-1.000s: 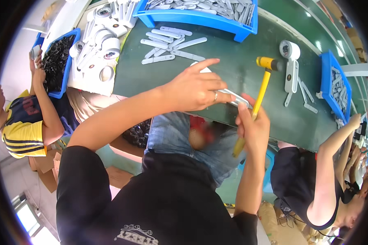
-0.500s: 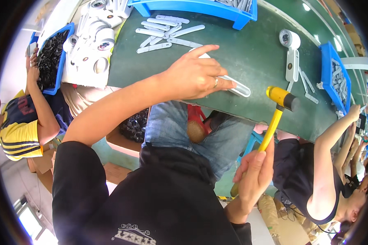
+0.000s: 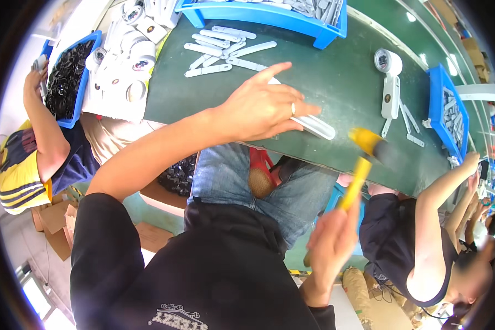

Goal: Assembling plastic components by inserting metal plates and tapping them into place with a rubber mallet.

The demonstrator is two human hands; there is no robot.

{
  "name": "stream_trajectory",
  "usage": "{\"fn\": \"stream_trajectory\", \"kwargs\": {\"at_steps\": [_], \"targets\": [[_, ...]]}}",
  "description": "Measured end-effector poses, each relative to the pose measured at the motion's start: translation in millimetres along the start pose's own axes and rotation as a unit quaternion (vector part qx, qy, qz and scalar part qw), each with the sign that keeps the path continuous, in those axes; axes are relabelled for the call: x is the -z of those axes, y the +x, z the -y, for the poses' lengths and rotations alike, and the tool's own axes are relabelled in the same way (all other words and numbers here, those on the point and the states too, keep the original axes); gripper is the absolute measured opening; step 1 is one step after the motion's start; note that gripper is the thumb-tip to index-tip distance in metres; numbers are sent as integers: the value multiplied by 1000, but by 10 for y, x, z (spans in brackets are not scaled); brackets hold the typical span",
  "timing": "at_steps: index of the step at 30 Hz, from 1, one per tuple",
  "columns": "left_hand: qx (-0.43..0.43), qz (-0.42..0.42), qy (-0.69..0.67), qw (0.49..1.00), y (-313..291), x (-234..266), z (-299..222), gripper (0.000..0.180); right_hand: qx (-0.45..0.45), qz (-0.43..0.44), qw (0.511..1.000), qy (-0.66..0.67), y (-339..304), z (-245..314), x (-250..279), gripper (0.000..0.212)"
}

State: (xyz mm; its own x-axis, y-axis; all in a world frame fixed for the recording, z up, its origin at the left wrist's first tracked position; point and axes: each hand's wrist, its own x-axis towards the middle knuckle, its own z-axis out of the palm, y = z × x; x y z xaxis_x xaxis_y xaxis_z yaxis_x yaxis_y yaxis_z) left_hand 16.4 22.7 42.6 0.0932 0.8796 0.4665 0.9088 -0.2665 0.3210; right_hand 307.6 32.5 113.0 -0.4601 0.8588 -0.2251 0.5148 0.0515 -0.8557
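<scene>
My left hand (image 3: 267, 107) lies over a long white plastic piece (image 3: 318, 127) with rounded ends, holding it against the green tabletop. The index finger stretches out, and the palm hides the piece's middle; its hollow right end shows past the fingers. My right hand (image 3: 333, 236) is wrapped around the yellow handle of a mallet (image 3: 359, 179). The mallet's yellow and black head, smeared by motion, hangs just right of the white piece, apart from it. Beyond my left hand lies a loose pile of slim light-grey strips (image 3: 220, 49).
A blue bin (image 3: 269, 15) of grey strips stands at the far edge, another blue bin (image 3: 437, 104) at the right. A white round-headed device (image 3: 390, 82) lies near it. White devices (image 3: 129, 60) crowd the left beside a bin of black parts (image 3: 82, 82). Co-workers sit on both sides.
The mallet head has swung slightly left, closer to the white piece, and my right hand has shifted a little left and down. My left hand keeps its place on the piece.
</scene>
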Motion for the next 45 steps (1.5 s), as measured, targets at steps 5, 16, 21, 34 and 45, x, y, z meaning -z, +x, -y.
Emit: {"fn": "stream_trajectory", "kwargs": {"at_steps": [5,16,21,34,45], "targets": [[84,13,-14,996,0,42,-90,97,57,39,997,-16,32,128,-50,55],[143,25,-52,988,-36,126,-71,118,29,129,973,-187,186,198,-198,54],[117,4,-31,993,9,93,-16,115,67,88,989,-99,98,300,-274,54],[115,1,-30,993,3,76,-5,115,-13,7,994,-105,59,38,-157,51],[80,-14,-1,997,-113,250,32,41,48,-26,982,182,926,-157,-48,56]]}}
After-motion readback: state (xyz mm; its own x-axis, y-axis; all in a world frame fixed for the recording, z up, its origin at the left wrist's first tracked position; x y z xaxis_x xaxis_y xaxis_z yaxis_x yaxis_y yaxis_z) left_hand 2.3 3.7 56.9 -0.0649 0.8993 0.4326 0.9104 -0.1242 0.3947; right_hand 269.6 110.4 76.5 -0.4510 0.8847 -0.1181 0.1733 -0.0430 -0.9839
